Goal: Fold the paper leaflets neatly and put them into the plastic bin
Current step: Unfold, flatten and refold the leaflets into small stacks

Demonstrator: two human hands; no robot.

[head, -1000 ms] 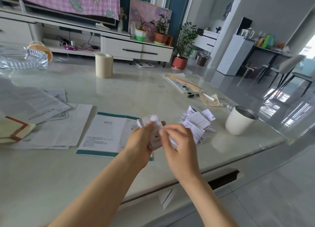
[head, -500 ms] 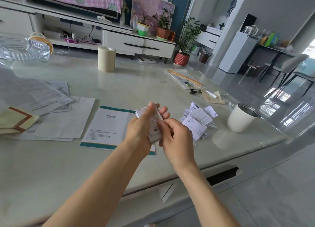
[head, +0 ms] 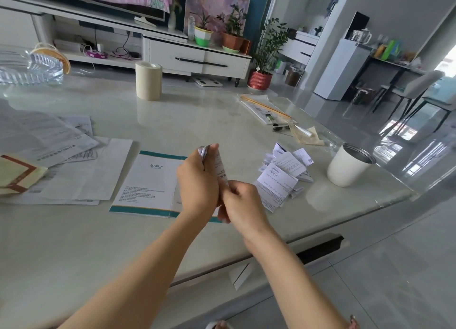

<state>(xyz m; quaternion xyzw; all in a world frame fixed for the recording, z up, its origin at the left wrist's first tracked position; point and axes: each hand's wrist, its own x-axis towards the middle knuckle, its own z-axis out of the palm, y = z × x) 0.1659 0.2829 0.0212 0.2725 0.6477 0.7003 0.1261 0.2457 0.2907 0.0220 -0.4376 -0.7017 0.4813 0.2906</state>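
The task is looking partly done: a pile of folded leaflets [head: 283,178] is lying right of centre on the table [head: 98,242], just left of a white cup [head: 348,168], so several pieces are appearing already folded but not yet binned. Plenty is still waiting, though. A spread of flat sheets [head: 74,170] is sitting at the left of the frame, and a teal-edged sheet [head: 148,183] is lying open in the middle, partly under the hands. The only candidate for the plastic bin is a clear container [head: 27,67] at the upper left edge, well apart from the pile; whether anything is lying inside it cannot be told. At centre frame, the leaflet [head: 218,165] in work is being held up off the table between both hands. The left hand [head: 197,183] is gripping its upper part, fingers curled round it with the thumb tip reaching the top edge. The right hand [head: 240,200] is pinching the lower end, fingers bent in tight, likely pressing a crease.
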